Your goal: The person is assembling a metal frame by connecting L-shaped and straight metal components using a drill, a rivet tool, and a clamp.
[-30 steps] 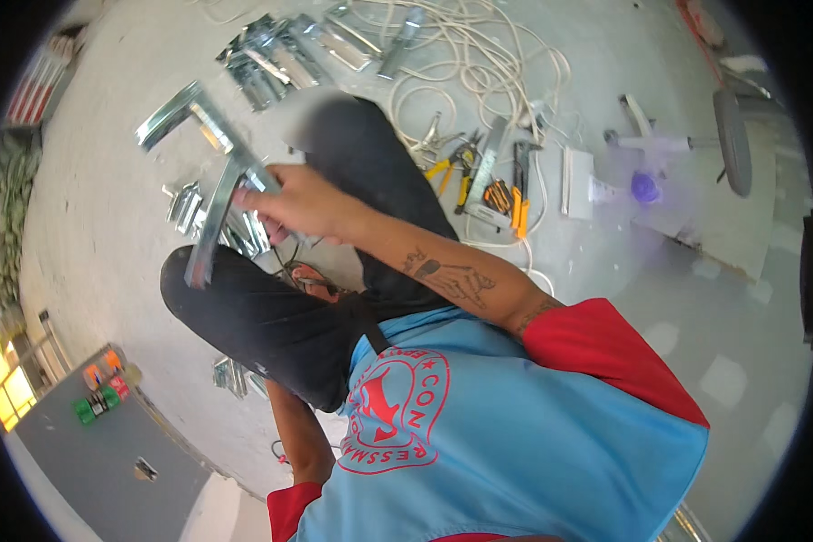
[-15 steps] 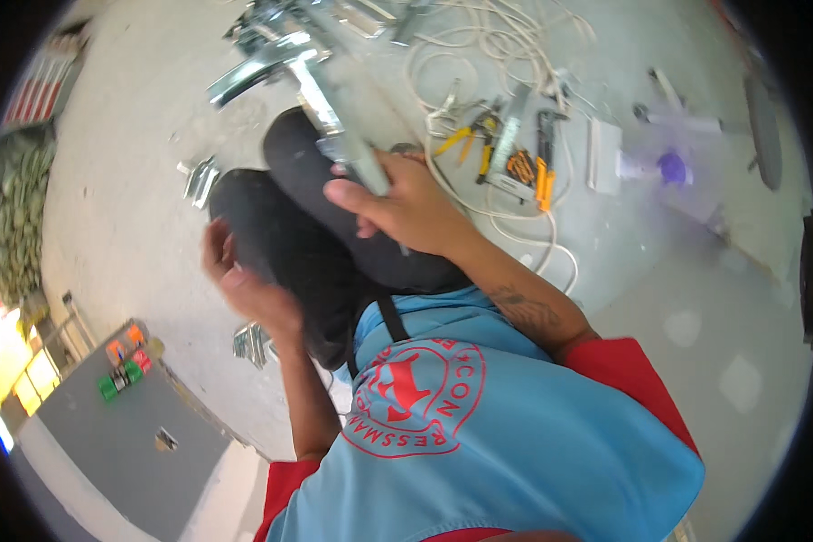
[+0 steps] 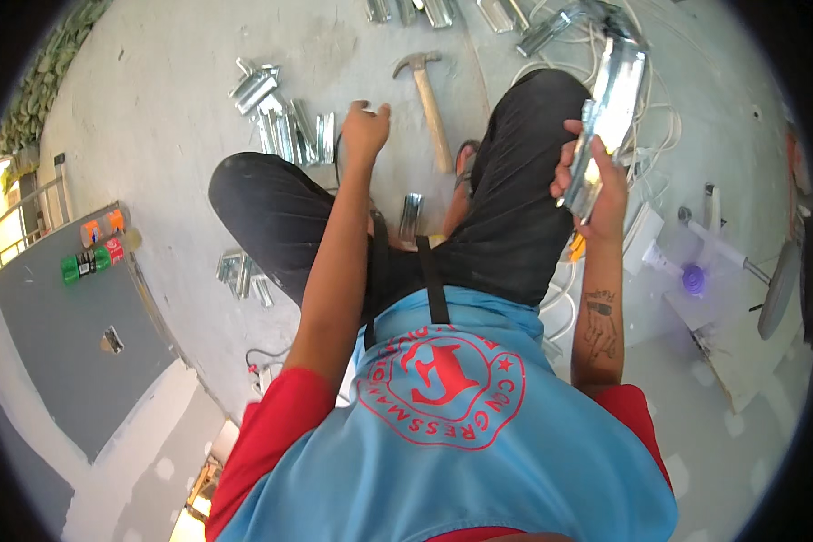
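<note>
My right hand (image 3: 611,200) grips a shiny metal channel (image 3: 620,95), raised over my right knee at the upper right. Its far end overlaps other metal pieces, so I cannot tell where it stops. Between my knees, my left hand (image 3: 365,135) reaches forward over the floor. Its thumb and fingers are apart, with nothing clearly in them. A claw hammer (image 3: 431,108) with a wooden handle lies just to its right. Several short metal channel pieces (image 3: 285,131) lie to its left. Another short piece (image 3: 410,217) is between my legs, near my foot.
More metal pieces lie by my left thigh (image 3: 240,274) and along the far floor (image 3: 435,13). White cable (image 3: 664,126) coils at the right, near a white stand fan (image 3: 714,226). A grey board (image 3: 81,316) with bottles (image 3: 92,262) on it is at left.
The view has shifted and my knees have spread apart. My right hand has carried the metal channel to the right. My left hand has moved inward and forward, beside the hammer now in view.
</note>
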Demonstrator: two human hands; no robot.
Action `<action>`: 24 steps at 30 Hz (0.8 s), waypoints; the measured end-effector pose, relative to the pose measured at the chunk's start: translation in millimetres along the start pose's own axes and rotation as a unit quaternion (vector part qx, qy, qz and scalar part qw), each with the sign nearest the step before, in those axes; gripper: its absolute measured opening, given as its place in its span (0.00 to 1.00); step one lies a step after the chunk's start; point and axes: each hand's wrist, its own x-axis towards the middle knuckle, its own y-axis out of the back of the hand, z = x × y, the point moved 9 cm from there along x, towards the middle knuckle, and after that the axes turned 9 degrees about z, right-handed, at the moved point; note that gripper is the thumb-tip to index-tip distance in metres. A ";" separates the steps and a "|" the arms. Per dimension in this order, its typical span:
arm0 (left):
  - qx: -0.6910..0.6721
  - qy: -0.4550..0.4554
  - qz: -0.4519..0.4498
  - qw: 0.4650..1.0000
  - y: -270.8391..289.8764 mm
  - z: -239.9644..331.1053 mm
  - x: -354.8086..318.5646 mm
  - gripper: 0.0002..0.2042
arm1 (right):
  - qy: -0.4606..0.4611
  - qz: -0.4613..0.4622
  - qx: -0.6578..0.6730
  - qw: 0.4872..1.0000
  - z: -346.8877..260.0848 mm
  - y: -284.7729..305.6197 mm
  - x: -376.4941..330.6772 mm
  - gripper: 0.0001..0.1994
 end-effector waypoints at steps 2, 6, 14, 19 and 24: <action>0.224 -0.025 -0.182 0.957 -76.2 -43.5 -18.9 0.33 | 0.023 0.002 -0.021 1.000 -3.6 9.4 -3.2 0.25; 0.287 0.075 -0.373 0.879 -135.0 -135.5 -146.7 0.32 | 0.051 0.015 -0.040 0.998 -6.1 12.3 -9.0 0.26; 0.390 0.107 -0.313 0.859 -142.2 -163.5 -148.1 0.37 | 0.063 0.007 -0.036 0.997 -4.8 -3.2 -6.9 0.25; 0.104 0.029 -0.174 0.979 -105.1 -68.0 -43.9 0.24 | 0.036 0.027 -0.044 0.998 -0.8 -5.4 -2.2 0.23; -0.353 0.071 -0.171 0.917 15.7 67.8 1.1 0.12 | -0.014 -0.005 -0.056 0.998 -2.2 -19.0 -5.8 0.25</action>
